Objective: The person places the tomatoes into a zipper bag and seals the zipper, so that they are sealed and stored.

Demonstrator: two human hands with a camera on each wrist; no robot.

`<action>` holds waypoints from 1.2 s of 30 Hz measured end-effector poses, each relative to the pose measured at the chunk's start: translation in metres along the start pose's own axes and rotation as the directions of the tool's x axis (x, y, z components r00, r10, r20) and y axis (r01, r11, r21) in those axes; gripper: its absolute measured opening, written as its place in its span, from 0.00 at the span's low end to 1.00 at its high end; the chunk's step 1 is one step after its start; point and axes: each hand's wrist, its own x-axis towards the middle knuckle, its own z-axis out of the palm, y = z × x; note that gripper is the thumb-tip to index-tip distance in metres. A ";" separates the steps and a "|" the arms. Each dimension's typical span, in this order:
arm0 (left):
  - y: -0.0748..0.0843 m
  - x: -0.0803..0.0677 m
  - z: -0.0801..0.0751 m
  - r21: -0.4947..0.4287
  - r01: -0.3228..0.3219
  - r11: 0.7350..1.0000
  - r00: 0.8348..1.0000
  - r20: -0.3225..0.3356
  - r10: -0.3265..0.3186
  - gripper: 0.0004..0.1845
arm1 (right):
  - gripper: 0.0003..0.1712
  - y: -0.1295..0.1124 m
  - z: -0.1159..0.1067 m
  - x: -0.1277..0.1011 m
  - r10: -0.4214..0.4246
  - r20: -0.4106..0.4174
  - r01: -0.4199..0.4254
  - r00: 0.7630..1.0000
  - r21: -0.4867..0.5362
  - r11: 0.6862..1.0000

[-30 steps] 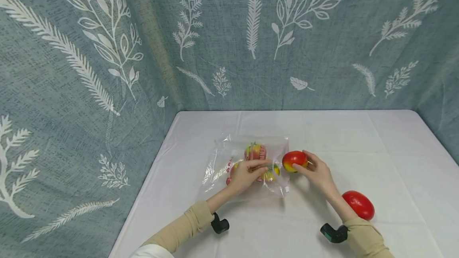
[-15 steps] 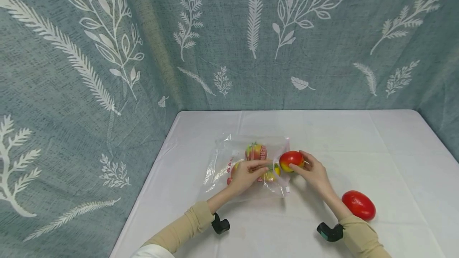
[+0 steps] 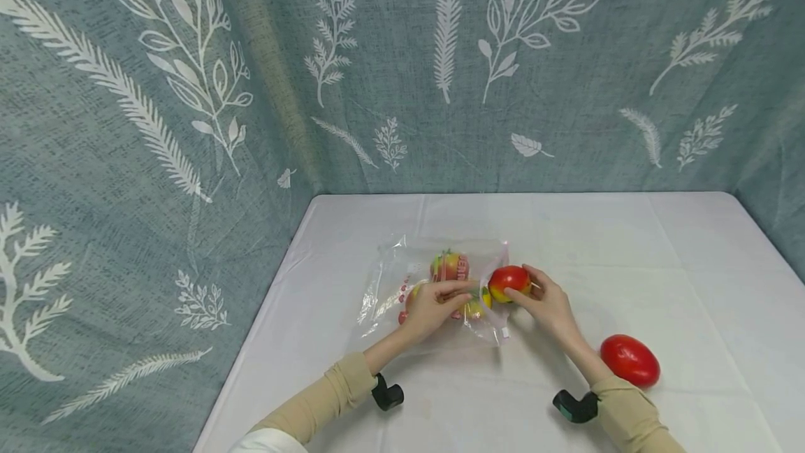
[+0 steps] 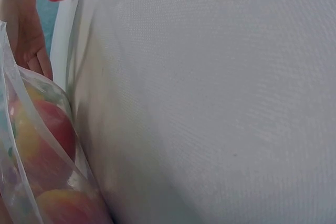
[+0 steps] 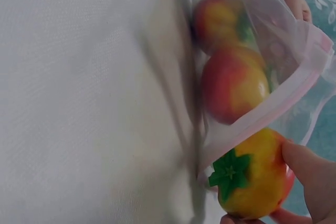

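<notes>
A clear zip bag (image 3: 383,292) with red print lies on the table, its pink-edged mouth facing right. Several red-and-yellow fruits (image 3: 449,268) show through the plastic, also in the left wrist view, where one fruit (image 4: 44,137) sits behind the film. My left hand (image 3: 430,306) is over the bag and pinches its upper layer near the lifted mouth. Between thumb and fingers, my right hand (image 3: 547,303) grips another red-and-yellow fruit (image 3: 508,282) right at that mouth. In the right wrist view this fruit (image 5: 252,177) shows a green star-shaped cap facing the bag.
A larger, smooth red oval fruit (image 3: 630,361) lies on the table beside my right forearm. The table (image 3: 629,243) has a white cloth, and a blue-green leaf-patterned curtain (image 3: 409,75) hangs behind it and at the sides.
My right hand has moved slightly left with the fruit, bringing it from beside the bag's mouth to overlapping its edge. My left hand and the bag stay in place.
</notes>
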 end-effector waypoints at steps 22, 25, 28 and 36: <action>0.007 -0.003 -0.001 0.006 -0.022 1.000 1.000 0.014 0.022 0.14 | 0.41 0.002 0.018 0.000 0.000 -0.021 0.000 1.000 -0.005 1.000; 0.007 -0.002 -0.001 -0.012 -0.027 1.000 0.999 0.021 0.027 0.14 | 0.40 0.001 0.019 -0.001 -0.003 -0.018 0.003 1.000 -0.019 1.000; 0.007 -0.002 0.000 -0.010 -0.041 0.999 0.999 0.017 0.041 0.14 | 0.40 0.000 0.020 -0.002 -0.008 -0.021 0.007 1.000 -0.025 1.000; 0.004 -0.001 0.002 -0.037 -0.083 0.996 0.996 0.018 0.083 0.13 | 0.39 0.003 0.026 -0.001 -0.048 0.004 0.048 0.999 -0.010 0.999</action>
